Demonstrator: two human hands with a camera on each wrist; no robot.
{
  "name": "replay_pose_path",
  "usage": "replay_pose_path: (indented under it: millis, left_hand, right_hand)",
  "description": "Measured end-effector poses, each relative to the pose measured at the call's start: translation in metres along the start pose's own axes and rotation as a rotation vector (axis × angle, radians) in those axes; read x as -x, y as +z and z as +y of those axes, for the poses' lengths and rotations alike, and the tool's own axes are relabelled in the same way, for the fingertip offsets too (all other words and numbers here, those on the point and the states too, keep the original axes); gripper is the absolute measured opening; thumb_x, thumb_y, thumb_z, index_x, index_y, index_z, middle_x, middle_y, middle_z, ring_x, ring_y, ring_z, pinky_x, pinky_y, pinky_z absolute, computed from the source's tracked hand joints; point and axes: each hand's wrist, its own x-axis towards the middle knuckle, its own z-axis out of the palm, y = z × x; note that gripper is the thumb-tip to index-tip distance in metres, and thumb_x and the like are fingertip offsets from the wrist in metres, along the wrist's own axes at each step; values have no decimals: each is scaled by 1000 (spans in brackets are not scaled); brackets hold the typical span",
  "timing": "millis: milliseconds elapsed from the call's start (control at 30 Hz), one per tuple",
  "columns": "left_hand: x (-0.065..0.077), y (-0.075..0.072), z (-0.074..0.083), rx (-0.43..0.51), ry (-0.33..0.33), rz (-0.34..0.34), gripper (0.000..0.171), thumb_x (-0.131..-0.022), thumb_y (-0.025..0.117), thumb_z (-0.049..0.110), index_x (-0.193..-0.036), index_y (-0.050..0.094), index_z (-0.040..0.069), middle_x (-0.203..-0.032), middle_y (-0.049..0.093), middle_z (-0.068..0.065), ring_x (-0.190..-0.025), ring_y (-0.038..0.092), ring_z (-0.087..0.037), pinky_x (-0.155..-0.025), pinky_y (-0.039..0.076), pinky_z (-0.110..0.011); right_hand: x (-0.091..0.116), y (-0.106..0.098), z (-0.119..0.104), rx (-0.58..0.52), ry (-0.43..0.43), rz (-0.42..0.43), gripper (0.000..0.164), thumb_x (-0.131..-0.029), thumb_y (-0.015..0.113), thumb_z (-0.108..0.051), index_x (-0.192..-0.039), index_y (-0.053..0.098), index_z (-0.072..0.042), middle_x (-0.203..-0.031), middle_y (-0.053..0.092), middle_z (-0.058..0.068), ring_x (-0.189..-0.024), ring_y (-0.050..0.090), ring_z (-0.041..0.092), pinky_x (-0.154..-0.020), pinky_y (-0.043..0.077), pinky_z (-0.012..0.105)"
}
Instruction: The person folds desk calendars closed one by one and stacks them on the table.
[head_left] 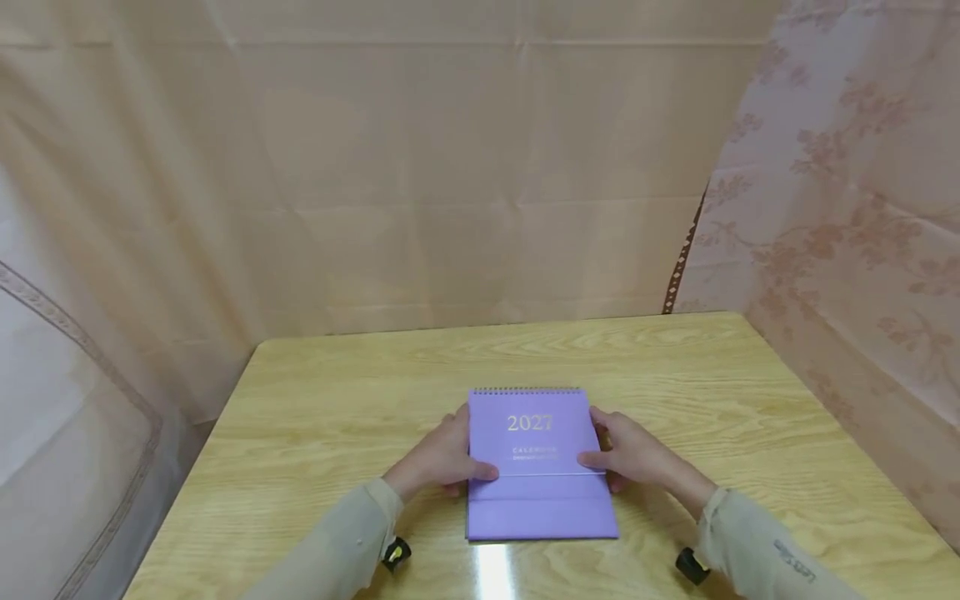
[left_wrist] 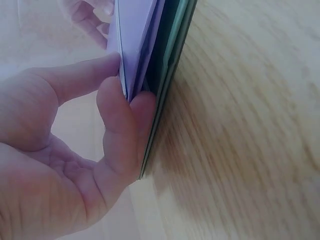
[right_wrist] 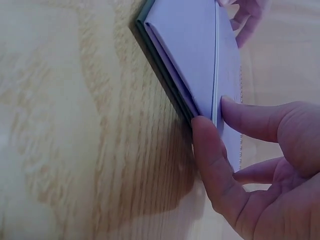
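Observation:
A purple desk calendar (head_left: 536,521) with "2027" in gold and a spiral binding along its top edge lies on the wooden table, between both hands. A thin pale elastic band (right_wrist: 216,65) crosses its front. My left hand (head_left: 447,454) grips the left edge, thumb on the cover near the band. On the opposite side my right hand (head_left: 632,450) pinches the right edge, its thumb also on the cover. The left wrist view shows dark green backing layers (left_wrist: 172,55) under the purple ones, with fingertips in at the edge. Some fingers are hidden behind the calendar.
The wood-grain table (head_left: 337,400) ends at a beige cloth (head_left: 450,167) hanging behind it. A floral cloth (head_left: 847,225) hangs on the right, and a pale cloth (head_left: 67,433) on the left. Light reflects off the table in front of the calendar.

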Motion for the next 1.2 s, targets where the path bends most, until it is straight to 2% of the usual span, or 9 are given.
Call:
replay_pose_path:
  millis: [200,333,433,567,667,867,1033,1200]
  left_hand:
    - [1,2,-1,-67,-49,32,98,-75,91,15,-151,31,-1,-113,46,-26,-46,57,-24,-39,52,-37]
    - [0,6,2,-108,-65,50,105,-74,92,15,-155,27,-4,-126,43,-36,-44,57,-24,-39,52,-36]
    - [0,8,3,-128,-81,58,108,-75,92,15,-156,24,-6,-131,41,-38,-44,58,-24,-39,51,-35]
    - [1,9,2,-150,-110,71,107,-74,92,15,-156,25,-7,-128,43,-34,-45,58,-24,-39,51,-35]
    - [1,8,3,-151,-125,72,108,-74,92,15,-156,26,-7,-127,44,-33,-45,58,-23,-39,51,-34]
    - [1,11,1,-145,-115,86,105,-70,94,13,-151,32,-9,-120,46,-30,-44,57,-22,-38,51,-34]
    - [0,9,2,-127,-105,88,105,-69,95,11,-150,32,-10,-116,47,-28,-45,57,-22,-38,51,-34]
    - [0,8,5,-129,-110,88,103,-69,94,10,-150,32,-10,-117,47,-29,-44,56,-22,-37,50,-34]
  right_hand:
    - [-3,1,-4,35,40,9,90,-89,79,-10,-153,20,15,-115,61,20,-47,60,23,-45,54,39]
    - [-4,1,-3,67,58,18,90,-89,80,-11,-154,22,12,-117,60,20,-48,60,23,-45,53,38]
    - [-5,2,-2,88,54,28,88,-89,80,-11,-154,25,11,-117,60,20,-47,59,23,-44,53,38]
    - [-7,5,-1,102,45,31,87,-88,80,-12,-153,28,11,-113,61,18,-45,58,23,-43,52,38]
    - [-7,6,-3,102,76,29,87,-88,81,-12,-154,28,10,-104,62,14,-46,59,24,-44,52,38]
    - [-4,6,-8,119,106,10,86,-89,79,-10,-154,27,11,-95,64,10,-49,60,23,-44,52,37]
    - [-5,5,-13,162,98,2,84,-90,78,-10,-153,26,13,-99,66,14,-47,59,25,-44,52,39]
    - [-10,3,-11,238,79,-4,85,-90,78,-14,-151,27,16,-110,67,22,-50,58,21,-57,53,34]
